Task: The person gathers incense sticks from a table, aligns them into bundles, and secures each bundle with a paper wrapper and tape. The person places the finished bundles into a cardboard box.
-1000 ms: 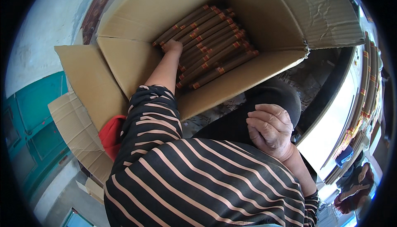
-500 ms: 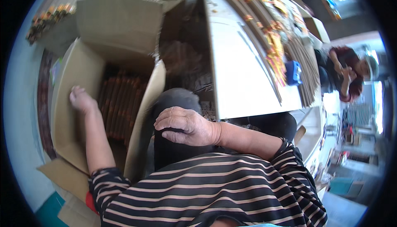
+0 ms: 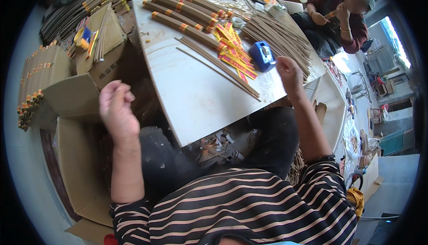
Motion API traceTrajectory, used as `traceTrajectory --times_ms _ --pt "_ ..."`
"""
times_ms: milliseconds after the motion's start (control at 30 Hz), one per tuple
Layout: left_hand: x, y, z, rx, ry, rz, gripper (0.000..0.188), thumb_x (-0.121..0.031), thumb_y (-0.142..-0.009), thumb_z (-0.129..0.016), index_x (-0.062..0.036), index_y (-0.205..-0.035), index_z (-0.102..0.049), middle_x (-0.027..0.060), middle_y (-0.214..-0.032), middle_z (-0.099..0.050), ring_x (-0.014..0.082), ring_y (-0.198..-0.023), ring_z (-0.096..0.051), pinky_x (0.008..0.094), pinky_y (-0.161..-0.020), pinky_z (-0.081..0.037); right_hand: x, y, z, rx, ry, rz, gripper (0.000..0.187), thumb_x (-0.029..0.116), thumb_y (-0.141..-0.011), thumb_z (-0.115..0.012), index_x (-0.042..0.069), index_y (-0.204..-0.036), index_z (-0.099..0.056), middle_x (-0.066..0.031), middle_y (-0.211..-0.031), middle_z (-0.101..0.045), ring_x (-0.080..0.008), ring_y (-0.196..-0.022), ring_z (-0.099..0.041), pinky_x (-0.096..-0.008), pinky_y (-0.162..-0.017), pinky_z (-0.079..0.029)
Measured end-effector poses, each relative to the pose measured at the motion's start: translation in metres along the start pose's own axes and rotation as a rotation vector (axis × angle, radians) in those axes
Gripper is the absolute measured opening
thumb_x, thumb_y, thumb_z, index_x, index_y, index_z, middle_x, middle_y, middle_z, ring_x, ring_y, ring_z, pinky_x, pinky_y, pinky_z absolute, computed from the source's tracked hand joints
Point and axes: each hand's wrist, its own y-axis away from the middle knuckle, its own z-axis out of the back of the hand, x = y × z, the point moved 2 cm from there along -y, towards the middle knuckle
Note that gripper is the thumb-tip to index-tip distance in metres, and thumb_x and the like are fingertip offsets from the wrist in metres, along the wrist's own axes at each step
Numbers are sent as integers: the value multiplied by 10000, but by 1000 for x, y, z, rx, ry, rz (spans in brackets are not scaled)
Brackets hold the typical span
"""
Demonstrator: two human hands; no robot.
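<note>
My left hand (image 3: 119, 111) is raised, slightly blurred, between the cardboard box (image 3: 73, 169) and the white table (image 3: 191, 111). Its fingers are loosely bent and apart, with nothing visible in them. Just beside the blue tape dispenser (image 3: 263, 57) at the table's right side is my right hand (image 3: 290, 74), fingers half curled and apart, no object showing. Left of the dispenser are loose red-and-yellow paper labels (image 3: 234, 51). Several thin brown sticks, like incense (image 3: 218, 69), lie in front of the labels, and a larger loose pile (image 3: 278, 40) spreads behind the dispenser.
Banded stick bundles (image 3: 185, 15) lie across the table's far part. More bundles (image 3: 35, 80) are stacked at the far left. Another person (image 3: 334, 20) sits across at the far right, holding a bundle. Paper scraps (image 3: 218, 142) litter the floor under the table.
My left hand has come up out of the box toward the table. My right hand has moved from over my lap to beside the tape dispenser. The view has shifted, showing more of the table.
</note>
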Motion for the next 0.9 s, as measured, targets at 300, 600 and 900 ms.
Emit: traceTrajectory --times_ms 300,600,900 --pt "79 15 -147 372 -42 366 86 -16 -829 -517 -37 -907 -545 43 -783 -576 80 -600 -491 211 -603 -419 -107 -74 36 398 582 -157 546 262 -706 -657 -19 -1150 -508 -240 -1204 -493 -351 -1161 -424 -366 -986 -341" --pt "122 4 -155 332 -170 451 86 4 -800 -507 -13 -880 -537 44 -749 -557 79 -601 -460 194 -568 -395 -115 -101 33 586 523 -112 457 199 -636 -684 -29 -1008 -549 -224 -1001 -559 -340 -992 -521 -373 -851 -425" --pt "129 -4 -149 304 -176 497 86 10 -789 -508 -14 -865 -539 41 -719 -558 76 -576 -464 198 -547 -395 -120 -107 30 630 474 -100 363 169 -629 -662 -42 -907 -564 -231 -851 -597 -357 -855 -572 -383 -748 -447"
